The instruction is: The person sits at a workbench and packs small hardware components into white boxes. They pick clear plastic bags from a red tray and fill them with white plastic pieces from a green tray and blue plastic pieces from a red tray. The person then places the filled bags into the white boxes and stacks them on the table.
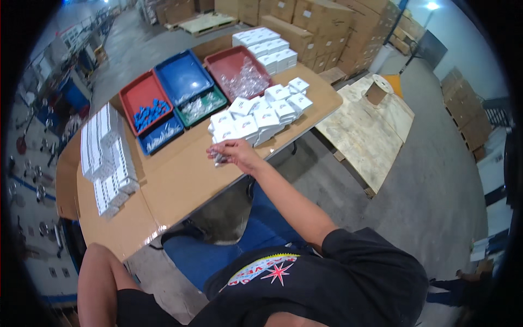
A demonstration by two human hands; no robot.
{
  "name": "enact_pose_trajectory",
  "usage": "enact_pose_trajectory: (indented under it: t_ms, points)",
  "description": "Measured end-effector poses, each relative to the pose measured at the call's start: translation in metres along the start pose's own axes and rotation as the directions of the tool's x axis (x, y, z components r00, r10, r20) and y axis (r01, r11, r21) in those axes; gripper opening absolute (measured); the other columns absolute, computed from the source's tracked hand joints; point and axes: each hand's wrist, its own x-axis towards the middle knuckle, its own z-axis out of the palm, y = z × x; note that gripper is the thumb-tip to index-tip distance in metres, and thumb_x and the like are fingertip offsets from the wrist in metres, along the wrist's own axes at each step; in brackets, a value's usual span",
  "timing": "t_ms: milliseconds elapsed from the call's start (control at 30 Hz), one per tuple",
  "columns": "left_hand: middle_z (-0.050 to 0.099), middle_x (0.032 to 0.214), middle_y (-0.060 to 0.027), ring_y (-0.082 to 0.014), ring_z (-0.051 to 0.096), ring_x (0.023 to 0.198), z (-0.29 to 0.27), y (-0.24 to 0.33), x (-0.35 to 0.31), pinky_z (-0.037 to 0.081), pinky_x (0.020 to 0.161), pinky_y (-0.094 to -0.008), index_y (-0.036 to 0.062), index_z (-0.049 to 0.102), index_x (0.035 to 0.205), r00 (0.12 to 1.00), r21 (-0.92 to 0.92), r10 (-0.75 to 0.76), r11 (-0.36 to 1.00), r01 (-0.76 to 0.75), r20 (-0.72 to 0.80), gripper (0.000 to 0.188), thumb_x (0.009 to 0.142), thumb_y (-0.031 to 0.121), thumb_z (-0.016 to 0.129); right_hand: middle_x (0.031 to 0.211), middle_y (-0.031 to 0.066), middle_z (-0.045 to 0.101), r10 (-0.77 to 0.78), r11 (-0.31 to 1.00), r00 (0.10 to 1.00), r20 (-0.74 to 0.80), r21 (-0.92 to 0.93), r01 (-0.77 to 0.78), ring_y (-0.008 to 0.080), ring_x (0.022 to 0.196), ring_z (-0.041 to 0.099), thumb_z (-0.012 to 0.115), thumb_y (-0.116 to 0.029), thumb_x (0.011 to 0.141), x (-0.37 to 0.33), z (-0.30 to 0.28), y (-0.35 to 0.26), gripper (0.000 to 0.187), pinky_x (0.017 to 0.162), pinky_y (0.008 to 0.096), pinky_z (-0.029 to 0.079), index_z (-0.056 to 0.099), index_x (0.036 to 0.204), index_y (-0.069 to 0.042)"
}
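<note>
My right hand (237,155) is over the cardboard-covered table, just in front of a heap of small white boxes (267,117). Its fingers are closed on a small, shiny, whitish thing (219,158) that looks like a clear plastic packet; the fingers partly cover it. On the left side, only my bent left arm (98,272) shows, by the near table corner. My left hand is out of view.
Behind the hand sit a red tray (127,98) with blue pieces, a large blue tray (182,76), a green tray (190,117), a small blue tray (146,143) and another red tray (223,62) of clear plastic. White boxes (106,152) stack at left. A plywood-topped pallet (370,131) stands right.
</note>
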Motion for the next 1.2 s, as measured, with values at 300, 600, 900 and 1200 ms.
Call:
enact_pose_trajectory:
  t_ms: [300,600,900,1200]
  points:
    - [0.060,0.095,-0.0167,-0.0287,0.059,0.079,0.038,-0.146,-0.152,0.047,0.069,-0.0432,-0.0016,0.056,0.102,0.968,-0.913,-0.250,0.386,0.131,0.033,0.034,0.098,0.033,0.055,0.095,0.0035,0.074,-0.142,0.990,0.979,-0.148,0.000,0.143,0.0111,0.083,0.068,0.070,-0.018,0.088,-0.038,-0.032,-0.019,0.016,0.069,0.0265,0.053,0.075,0.098,-0.006]
    - [0.063,0.088,-0.0059,-0.0227,0.054,0.071,0.304,-0.355,-0.314,0.051,0.072,-0.0349,0.0062,0.062,0.121,-0.402,-0.930,-0.881,0.101,0.354,-0.248,0.028,0.101,0.025,0.055,0.091,0.0064,0.075,-0.164,0.981,0.965,-0.206,0.071,0.181,0.0108,0.081,0.070,0.073,-0.011,0.083,-0.084,-0.046,0.002,0.009,0.057,0.0260,0.050,0.069,0.081,-0.004]
    - [0.065,0.097,-0.0072,-0.0219,0.057,0.081,0.294,-0.446,-0.277,0.051,0.078,-0.0359,0.0045,0.062,0.122,-0.195,-0.759,-0.965,-0.260,0.597,0.177,0.029,0.101,0.022,0.052,0.087,0.0051,0.073,-0.132,0.982,0.957,-0.257,0.099,0.162,0.0136,0.076,0.072,0.073,-0.015,0.086,-0.078,-0.028,-0.014,0.012,0.056,0.0253,0.053,0.070,0.089,-0.004]
    - [0.067,0.106,-0.0086,-0.0210,0.060,0.092,0.324,-0.451,-0.334,0.051,0.084,-0.0370,0.0028,0.062,0.123,0.017,-0.689,-0.906,-0.310,0.655,0.423,0.031,0.101,0.019,0.048,0.098,0.0085,0.072,0.031,0.998,0.985,-0.171,0.054,-0.022,0.0159,0.083,0.072,0.064,-0.018,0.092,-0.007,-0.026,-0.034,0.027,0.065,0.0310,0.060,0.064,0.116,-0.005]
